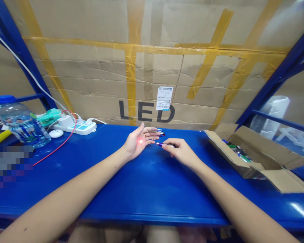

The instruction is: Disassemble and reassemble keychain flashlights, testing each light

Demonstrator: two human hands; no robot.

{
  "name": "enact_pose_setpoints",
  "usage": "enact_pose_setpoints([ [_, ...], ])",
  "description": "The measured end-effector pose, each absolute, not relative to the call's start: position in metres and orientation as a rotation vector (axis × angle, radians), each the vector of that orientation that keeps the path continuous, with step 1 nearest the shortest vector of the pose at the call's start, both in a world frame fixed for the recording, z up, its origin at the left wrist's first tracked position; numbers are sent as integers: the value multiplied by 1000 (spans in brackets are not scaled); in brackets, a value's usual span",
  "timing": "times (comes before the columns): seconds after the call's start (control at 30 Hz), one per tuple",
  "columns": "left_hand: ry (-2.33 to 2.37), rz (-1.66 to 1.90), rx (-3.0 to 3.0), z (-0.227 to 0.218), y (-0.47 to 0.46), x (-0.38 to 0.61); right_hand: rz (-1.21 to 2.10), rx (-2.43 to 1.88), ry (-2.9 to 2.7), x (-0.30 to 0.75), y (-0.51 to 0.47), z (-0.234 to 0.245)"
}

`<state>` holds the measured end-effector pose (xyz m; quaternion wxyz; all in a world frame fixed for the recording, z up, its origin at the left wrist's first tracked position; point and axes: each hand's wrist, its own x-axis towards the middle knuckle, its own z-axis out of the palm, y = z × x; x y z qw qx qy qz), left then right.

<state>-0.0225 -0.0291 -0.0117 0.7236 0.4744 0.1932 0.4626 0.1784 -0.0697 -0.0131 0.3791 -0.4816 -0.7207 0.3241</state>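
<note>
Between the fingers of my right hand (180, 151) is a slim purple-blue laser pointer (160, 144), its front end aimed left. Its back part is hidden by the fingers. Opposite it, my left hand (139, 141) is held up with the palm turned toward the pointer and the fingers stretched out. A bright red light spot glows on that palm. Just behind the left fingertips lie several small coloured pen-like pieces (162, 134) on the blue table (142, 189), partly covered by the hand.
At right stands an open cardboard box (224, 153) holding several pen-like items (239, 153). To the left are a plastic bottle (22, 125), a white power strip (77, 126), a red cable (57, 151) and a white round object (56, 133). A large taped carton (103, 74) walls the back.
</note>
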Motion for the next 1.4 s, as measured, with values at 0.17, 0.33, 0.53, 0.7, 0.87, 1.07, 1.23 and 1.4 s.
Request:
enact_pose_setpoints([
  [0.17,743,988,1435,-16,-30,-19,780,-1187,-1900,178,-70,-17],
  [0.33,890,810,1877,-16,-31,-19,750,-1160,-2087,181,-62,-21],
  [0.53,1072,996,1989,1,4,-23,794,-1126,-2115,197,-17,-5],
  [0.7,1172,1129,2114,7,50,-20,677,-1220,-1973,199,35,8],
  [0.87,1231,1116,2281,-3,85,-15,826,-1347,-1612,191,74,-4],
  [1.07,1201,1126,2313,-14,100,-14,1064,-1280,-1182,186,88,-22],
  [1.23,1108,1059,2451,-10,96,-16,898,-1311,-1354,185,86,-14],
  [1.4,1075,1025,2659,-1,88,-14,1026,-1181,-1173,184,86,-10],
])
